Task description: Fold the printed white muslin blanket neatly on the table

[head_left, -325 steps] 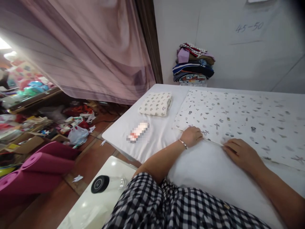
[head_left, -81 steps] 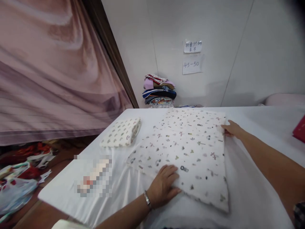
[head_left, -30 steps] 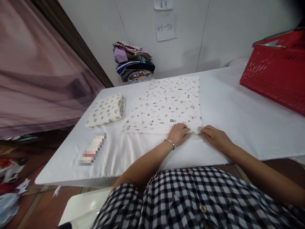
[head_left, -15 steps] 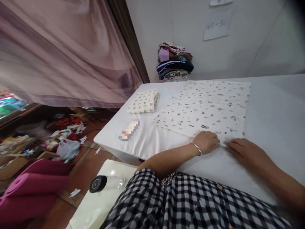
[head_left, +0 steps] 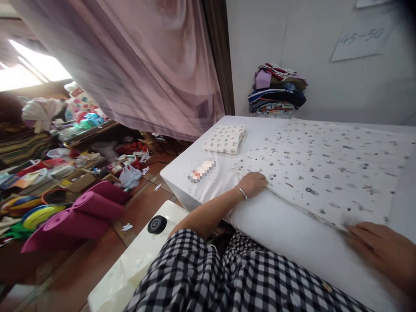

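Observation:
A white cloth (head_left: 325,169) with small scattered prints lies spread on the white-covered table. My left hand (head_left: 253,184), a silver bangle at its wrist, has its fingers curled over the cloth's near left edge. At the same edge, farther right, my right hand (head_left: 380,242) is blurred; its thumb and fingers come together on the hem. Between both hands the edge runs fairly straight. Left of the cloth sits a folded cream fabric (head_left: 224,138) with grey motifs. A pixelated oblong item (head_left: 202,171) lies in front of it.
Folded textiles are stacked (head_left: 276,91) against the wall. A pink curtain (head_left: 156,56) hangs at left. A white surface with a round black knob (head_left: 157,224) stands beside me. Rolled pink mats (head_left: 87,208) and clutter cover the floor at left.
My hands have drawn apart along the cloth's near edge, the left going left and the right going right. The view has turned left.

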Tool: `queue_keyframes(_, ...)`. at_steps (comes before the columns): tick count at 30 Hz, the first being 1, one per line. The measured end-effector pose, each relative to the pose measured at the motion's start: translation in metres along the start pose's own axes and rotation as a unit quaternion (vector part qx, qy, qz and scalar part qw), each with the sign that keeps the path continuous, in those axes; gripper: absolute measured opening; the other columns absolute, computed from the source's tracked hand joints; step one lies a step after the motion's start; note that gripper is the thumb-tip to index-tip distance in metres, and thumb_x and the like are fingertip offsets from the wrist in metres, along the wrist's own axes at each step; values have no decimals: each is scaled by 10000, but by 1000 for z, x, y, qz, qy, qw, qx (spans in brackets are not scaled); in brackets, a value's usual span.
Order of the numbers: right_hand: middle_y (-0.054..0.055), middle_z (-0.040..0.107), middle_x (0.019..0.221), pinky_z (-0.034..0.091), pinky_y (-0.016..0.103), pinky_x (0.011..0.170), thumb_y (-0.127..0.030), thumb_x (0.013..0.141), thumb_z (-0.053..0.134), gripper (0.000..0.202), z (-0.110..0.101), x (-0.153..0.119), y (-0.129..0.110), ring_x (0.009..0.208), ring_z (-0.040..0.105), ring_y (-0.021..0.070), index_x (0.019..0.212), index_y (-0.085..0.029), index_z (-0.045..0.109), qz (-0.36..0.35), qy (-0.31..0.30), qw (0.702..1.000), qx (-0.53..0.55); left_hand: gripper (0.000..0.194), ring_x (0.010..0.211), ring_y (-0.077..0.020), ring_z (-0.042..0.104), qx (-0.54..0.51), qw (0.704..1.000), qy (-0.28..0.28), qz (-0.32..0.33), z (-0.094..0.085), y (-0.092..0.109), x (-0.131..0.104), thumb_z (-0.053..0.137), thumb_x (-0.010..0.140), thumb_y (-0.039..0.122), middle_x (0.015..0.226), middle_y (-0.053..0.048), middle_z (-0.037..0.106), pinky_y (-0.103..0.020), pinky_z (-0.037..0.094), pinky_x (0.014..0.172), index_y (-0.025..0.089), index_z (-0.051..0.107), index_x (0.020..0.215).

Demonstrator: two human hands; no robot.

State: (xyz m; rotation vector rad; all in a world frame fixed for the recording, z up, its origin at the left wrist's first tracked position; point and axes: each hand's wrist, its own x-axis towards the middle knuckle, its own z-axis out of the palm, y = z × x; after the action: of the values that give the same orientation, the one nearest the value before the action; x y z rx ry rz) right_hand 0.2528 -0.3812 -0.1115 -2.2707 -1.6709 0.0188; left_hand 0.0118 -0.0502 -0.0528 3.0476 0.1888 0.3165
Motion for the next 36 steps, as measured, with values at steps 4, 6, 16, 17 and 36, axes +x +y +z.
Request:
queue_keyframes(4,85,651,1059,512,466,843,-532,817,472,351,-7,20,-16,973,605,284,979,-311,691,-45,-41,998,-13,200,1095,-202,535,-9,994,42,-97,-6,-45,-23,548,880,271,1148,-69,622,-359,416,928,196,637,1042)
queue_keyframes(6,88,648,1055,518,466,830,-535,827,449,366,-12,31,-29,953,612,281,983,-303,685,-46,-53,998,-7,225,1118,-213,522,-16,983,70,-167,-8,-66,-35,571,865,277,1176,-77,609,-373,418,945,189,633,1063)
queue_keyframes(16,97,629,1064,538,384,735,-516,852,393,406,-20,55,-69,953,610,266,1002,-266,676,-43,-65,997,-3,224,1049,-183,557,-70,944,94,-308,-9,-95,-53,543,871,259,1161,-39,609,-314,470,916,219,645,1066)
queue_keyframes(17,98,630,1062,541,377,711,-523,849,388,415,-20,55,-70,943,614,267,995,-266,679,-39,-64,997,-1,226,1039,-178,562,-74,944,93,-309,-9,-94,-51,541,872,256,1161,-34,608,-311,470,916,225,645,1070)
queue_keyframes(36,42,612,1149,542,328,675,-562,869,356,447,-23,61,-77,1010,598,234,1073,-288,645,8,-84,996,-5,306,1161,-217,492,-41,985,67,-152,-13,-78,-39,594,817,199,1207,-59,592,-397,402,979,239,635,1118)
